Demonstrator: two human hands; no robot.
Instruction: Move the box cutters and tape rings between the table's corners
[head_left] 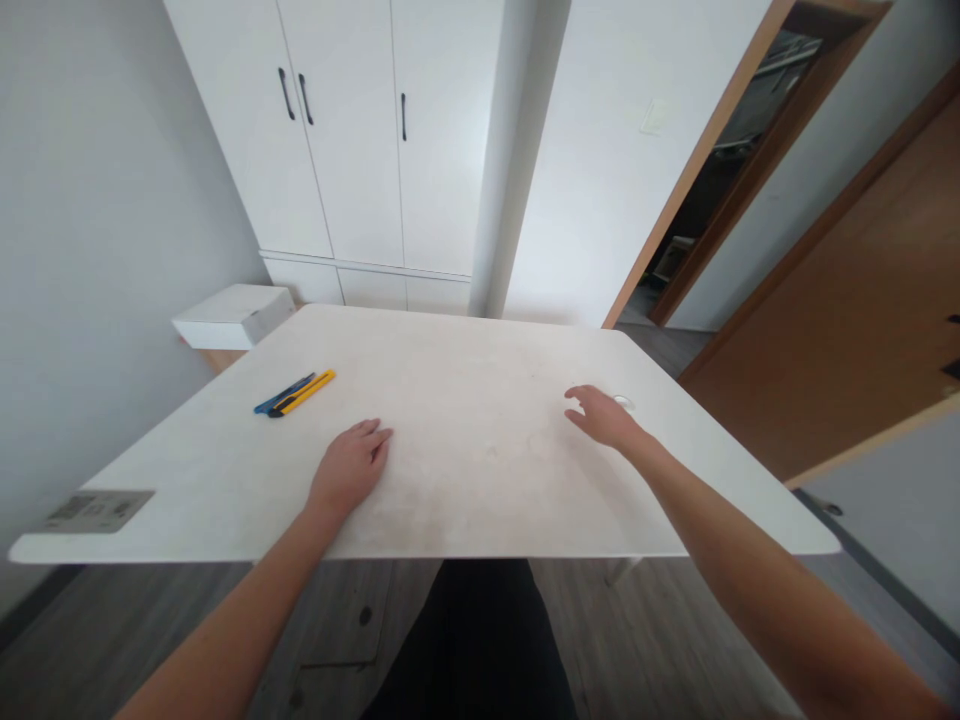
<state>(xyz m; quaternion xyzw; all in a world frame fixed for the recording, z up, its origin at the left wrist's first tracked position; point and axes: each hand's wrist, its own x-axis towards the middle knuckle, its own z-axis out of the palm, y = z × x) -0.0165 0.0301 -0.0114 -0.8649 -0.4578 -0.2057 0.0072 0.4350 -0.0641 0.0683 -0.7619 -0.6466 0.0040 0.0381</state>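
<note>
Desk (465,340) fills most of the view. Left hand (347,468) lies flat on it, fingers loose, holding nothing; right hand (604,415) hovers open by a small white ring (622,402). Two utility knives (296,393) sit far left.

White table (465,440) with a few small things laid on it.

A yellow utility knife (304,392) and a blue one (283,394) are seen touching side by side near the far left corner; a grey label (97,510) is set at the near left corner, and a small white ring (623,402) lies toward the right edge.
</note>
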